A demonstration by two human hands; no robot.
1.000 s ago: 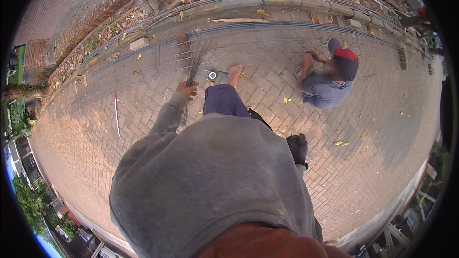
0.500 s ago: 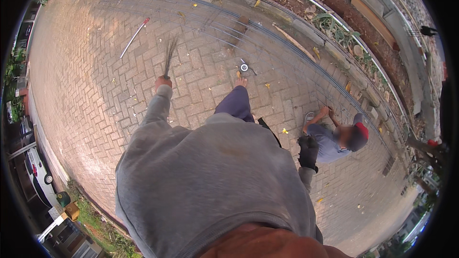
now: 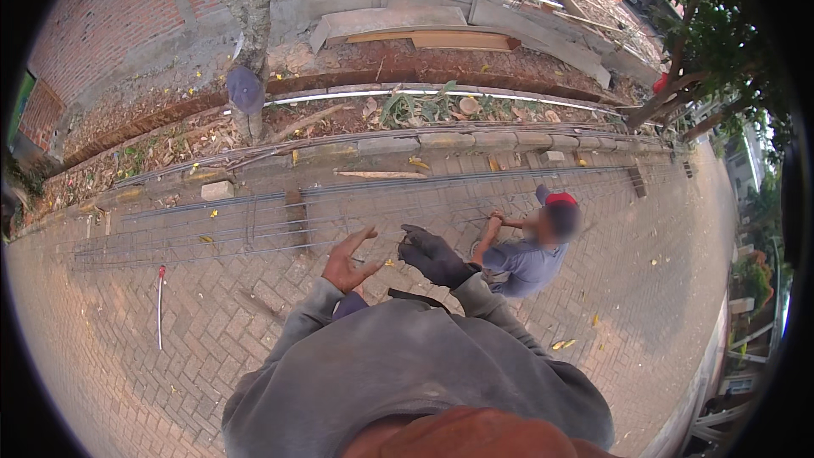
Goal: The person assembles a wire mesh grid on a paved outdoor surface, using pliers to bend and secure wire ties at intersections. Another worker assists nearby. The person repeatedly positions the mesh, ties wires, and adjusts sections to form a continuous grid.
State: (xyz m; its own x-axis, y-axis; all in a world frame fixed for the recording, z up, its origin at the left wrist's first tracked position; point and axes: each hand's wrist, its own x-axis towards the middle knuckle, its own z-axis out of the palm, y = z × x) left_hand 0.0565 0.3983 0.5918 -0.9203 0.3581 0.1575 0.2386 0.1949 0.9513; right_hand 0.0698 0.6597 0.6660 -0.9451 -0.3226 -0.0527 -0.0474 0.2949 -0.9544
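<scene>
My bare left hand (image 3: 346, 261) is raised in front of me, fingers and thumb apart, with nothing in it. Close to its right is my right hand (image 3: 434, 256) in a dark glove, its fingers pointing left and slightly bent. A small gap separates the two hands, and I see nothing held between them. Beyond them, long thin steel bars (image 3: 373, 217) lie across the paving, partly resting on a wooden block (image 3: 296, 220). A blurred dark streak (image 3: 261, 305) shows over the paving left of my left forearm; what it is I cannot make out.
At right a person in a red-and-blue cap (image 3: 530, 250) crouches by the bars, hands together. A white rod with a red end (image 3: 159, 309) lies at left. Farther off are a pale brick (image 3: 217, 190), a curb (image 3: 390, 145), a white pipe (image 3: 339, 95) and a tree trunk (image 3: 256, 25).
My view has swung right toward the bars. The left hand has let go of the thin wire bundle and come in toward the middle. My gloved right hand has risen beside it.
</scene>
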